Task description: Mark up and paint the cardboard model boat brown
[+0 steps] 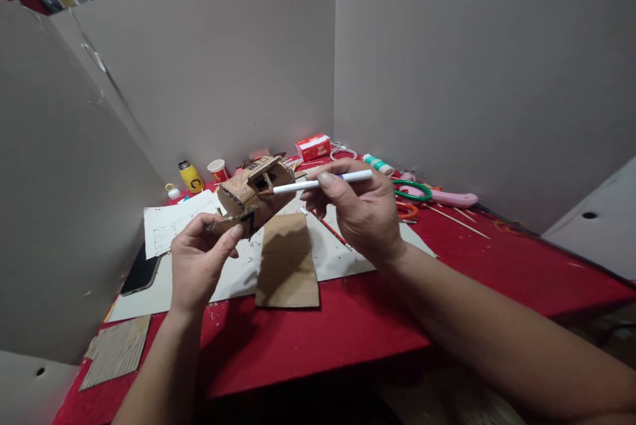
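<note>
My left hand (201, 256) grips the lower left end of a small cardboard model (238, 188), holding it tilted above the table. The model has a curved body, a raised flap on little posts over an opening, and dark marks on its side. Pinched between the thumb and fingers of my right hand (365, 213) is a white marker pen (318, 184). Its brownish tip points left and lies at the model beside the opening; whether it touches I cannot tell. Below the model, a flat brown cardboard piece (291, 273) rests on white paper (342, 263).
On the red table (278, 352) stand a yellow bottle (190, 177), a paper cup (217, 170) and a red-and-white box (313, 147). A phone (142, 271) and corrugated cardboard (119, 351) lie left. Green-handled scissors (412, 190), a pink tool (454, 199) and thin sticks lie right. Grey panels enclose the back.
</note>
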Tool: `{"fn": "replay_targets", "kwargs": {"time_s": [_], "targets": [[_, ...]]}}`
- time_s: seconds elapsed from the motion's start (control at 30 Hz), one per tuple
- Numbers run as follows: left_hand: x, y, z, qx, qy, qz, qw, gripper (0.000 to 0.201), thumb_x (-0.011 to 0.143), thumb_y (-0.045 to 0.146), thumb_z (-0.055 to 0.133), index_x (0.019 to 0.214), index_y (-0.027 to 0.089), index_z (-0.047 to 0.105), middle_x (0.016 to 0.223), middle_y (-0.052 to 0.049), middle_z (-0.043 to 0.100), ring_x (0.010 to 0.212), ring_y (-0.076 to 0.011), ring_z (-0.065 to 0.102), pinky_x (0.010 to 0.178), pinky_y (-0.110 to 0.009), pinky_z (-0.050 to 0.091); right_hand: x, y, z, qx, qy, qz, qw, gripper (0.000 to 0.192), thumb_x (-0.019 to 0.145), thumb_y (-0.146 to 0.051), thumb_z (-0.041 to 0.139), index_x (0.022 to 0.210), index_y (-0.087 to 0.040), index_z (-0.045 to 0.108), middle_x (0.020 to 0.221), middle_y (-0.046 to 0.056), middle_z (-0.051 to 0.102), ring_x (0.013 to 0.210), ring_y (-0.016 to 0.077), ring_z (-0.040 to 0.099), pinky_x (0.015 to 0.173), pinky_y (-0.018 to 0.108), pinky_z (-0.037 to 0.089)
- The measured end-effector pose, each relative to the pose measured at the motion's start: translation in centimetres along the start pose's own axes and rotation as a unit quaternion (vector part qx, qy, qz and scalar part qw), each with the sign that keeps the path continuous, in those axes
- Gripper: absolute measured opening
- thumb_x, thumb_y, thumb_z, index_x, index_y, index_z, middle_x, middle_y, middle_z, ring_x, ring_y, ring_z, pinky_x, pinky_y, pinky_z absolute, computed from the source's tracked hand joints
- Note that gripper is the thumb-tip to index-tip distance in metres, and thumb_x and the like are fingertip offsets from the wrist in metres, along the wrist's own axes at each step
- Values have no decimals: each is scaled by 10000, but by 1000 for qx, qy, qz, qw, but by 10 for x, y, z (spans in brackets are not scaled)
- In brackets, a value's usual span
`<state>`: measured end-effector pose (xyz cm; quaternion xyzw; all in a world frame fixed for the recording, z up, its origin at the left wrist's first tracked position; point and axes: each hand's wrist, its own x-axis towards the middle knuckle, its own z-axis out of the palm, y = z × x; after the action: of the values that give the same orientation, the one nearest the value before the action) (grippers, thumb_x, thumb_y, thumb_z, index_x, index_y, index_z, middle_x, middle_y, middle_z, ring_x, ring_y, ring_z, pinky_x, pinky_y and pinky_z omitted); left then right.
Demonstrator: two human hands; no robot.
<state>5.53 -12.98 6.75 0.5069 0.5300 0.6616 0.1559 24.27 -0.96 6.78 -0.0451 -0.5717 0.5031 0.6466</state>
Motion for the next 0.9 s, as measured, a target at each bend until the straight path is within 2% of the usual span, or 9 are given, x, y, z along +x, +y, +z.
{"fn": "replay_targets", "kwargs": {"time_s": [0.2, 0.4, 0.9], "targets": [[0, 0, 0, 8, -2, 6, 1000, 236, 717, 278, 835, 835, 192, 650, 610, 36, 672, 489, -99, 592, 500, -220, 498, 0, 0, 0, 5, -25, 23, 999, 161, 875, -332, 680, 805, -187, 680, 626, -12, 701, 501, 94, 625, 412, 187, 455], [0, 0, -1, 7, -3, 6, 1000, 229, 723, 282, 832, 828, 194, 649, 611, 38, 667, 494, -97, 589, 510, -220, 506, 6, 0, -5, 9, 7, 21, 1000, 164, 845, -350, 711, 803, -194, 680, 611, -23, 691, 480, 87, 614, 405, 183, 451], [0, -2, 0, 22, -2, 9, 1000, 225, 719, 283, 837, 826, 194, 659, 619, 38, 670, 501, -97, 595, 514, -221, 506, 8, -1, -5, 5, -31, 45, 999, 192, 846, -362, 705, 781, -185, 668, 597, -15, 699, 473, 92, 615, 399, 182, 448]]}}
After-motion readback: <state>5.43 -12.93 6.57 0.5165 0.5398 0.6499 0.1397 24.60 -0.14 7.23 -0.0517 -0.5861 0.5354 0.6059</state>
